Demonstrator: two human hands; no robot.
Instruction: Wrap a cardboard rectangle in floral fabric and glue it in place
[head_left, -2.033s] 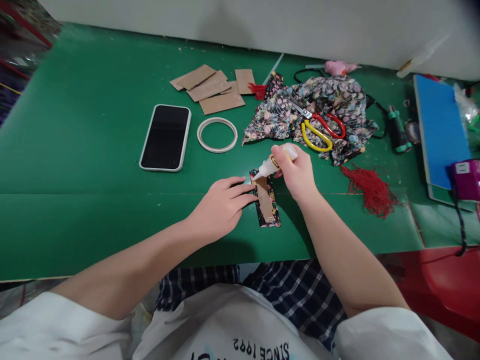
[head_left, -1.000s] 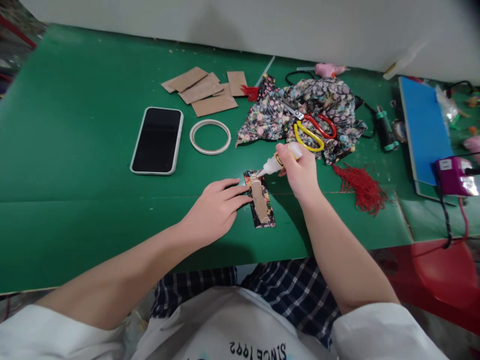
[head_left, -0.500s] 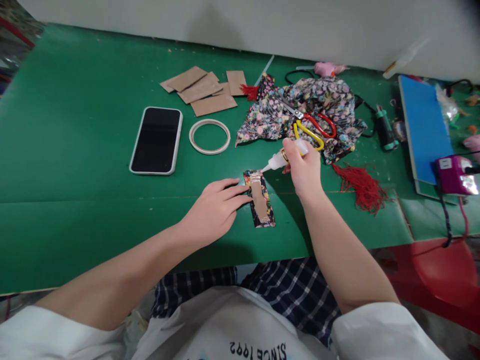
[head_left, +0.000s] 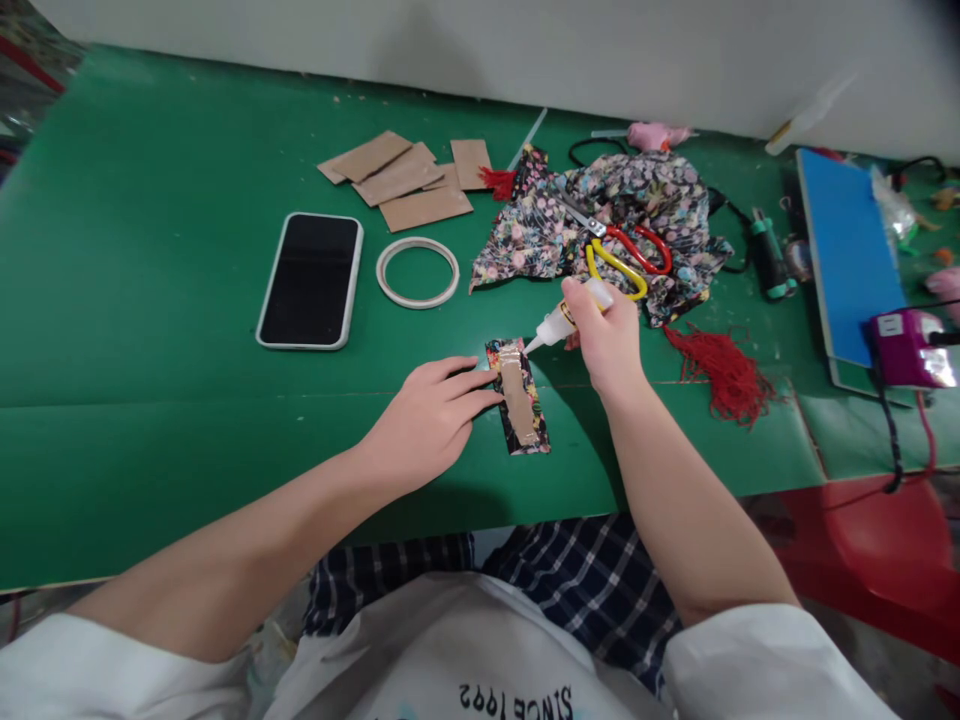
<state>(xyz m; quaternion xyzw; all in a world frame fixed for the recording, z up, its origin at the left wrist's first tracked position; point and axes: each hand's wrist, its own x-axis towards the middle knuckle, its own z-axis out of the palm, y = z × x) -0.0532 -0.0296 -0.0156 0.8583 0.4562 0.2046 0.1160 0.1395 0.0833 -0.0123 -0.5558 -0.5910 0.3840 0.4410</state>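
Cardboard strip (head_left: pixel 516 395) with floral cloth along its edges, seen in the head view, lies flat between the two hands. Left hand (head_left: pixel 431 425) is spread palm-down, gripping nothing, fingertips resting on the strip's near-left edge — presumably to stop it sliding. Right hand (head_left: pixel 611 335) is closed round a white squeeze bottle (head_left: pixel 556 324), tilted nozzle-down; the tip is at the strip's far right corner, contact uncertain. That slant probably serves aim and flow. Shiny marks show at both ends of the card.

Beyond the right hand, scissors (head_left: pixel 598 226) lie on crumpled floral fabric (head_left: pixel 525 250), likely parked within reach. Red threads (head_left: pixel 720 378) lie to its right. Beyond the left hand: a tape roll (head_left: pixel 418 303), a phone (head_left: pixel 310 282) and, farther off, loose cardboard pieces (head_left: pixel 427 208).

Surface: green table (head_left: pixel 187 400), seamed crosswise — small pale specks noted. Room: pale wall (head_left: pixel 525 60) past both hands; red stool (head_left: pixel 889 530) right of the right forearm.
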